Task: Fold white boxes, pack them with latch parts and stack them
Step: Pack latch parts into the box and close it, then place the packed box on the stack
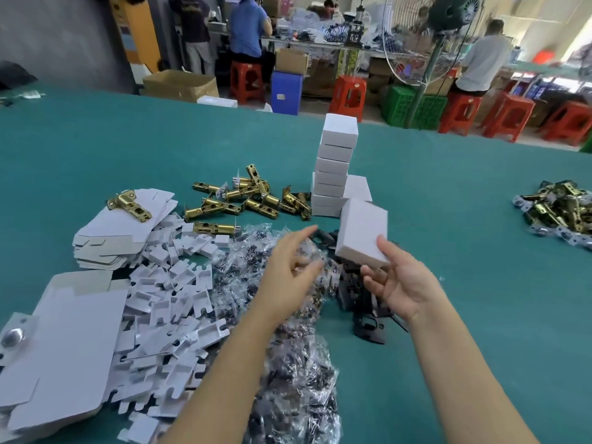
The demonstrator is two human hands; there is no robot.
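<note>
A: Near edge?
B: Flat unfolded box blanks [61,344] stacked at near left on the green worktop [464,315]. A round metal part [12,336] sits on their left edge. Loose white card inserts [166,299] are heaped just right of them. A long pile of clear screw bags [294,379] runs up the middle, under the left forearm.

A: Hands?
B: Left hand [288,274] hovers over the bags, fingers relaxed and part spread, grip empty, blurred. Right hand [397,283] is palm up, thumb and fingers pinching the near edge of a closed white box [362,232], held tilted above the worktop. Black latch plates [365,312] lie under and between the hands.

A: Further out?
B: A second stack of blanks [121,229] at mid left, with one brass latch [129,205] lying on top. A loose scatter of brass latches [246,197] sits beyond. Just right of those, a stack of closed boxes [334,168], about seven high and leaning slightly; a lower box [358,187] touches its right side. The held box is near the base of the stack, not touching it as far as I can tell. Another heap of latches and plates [557,209] is far right, well apart.

A: Background?
B: Red stools [349,94], a standing fan [448,14], people at benches.
</note>
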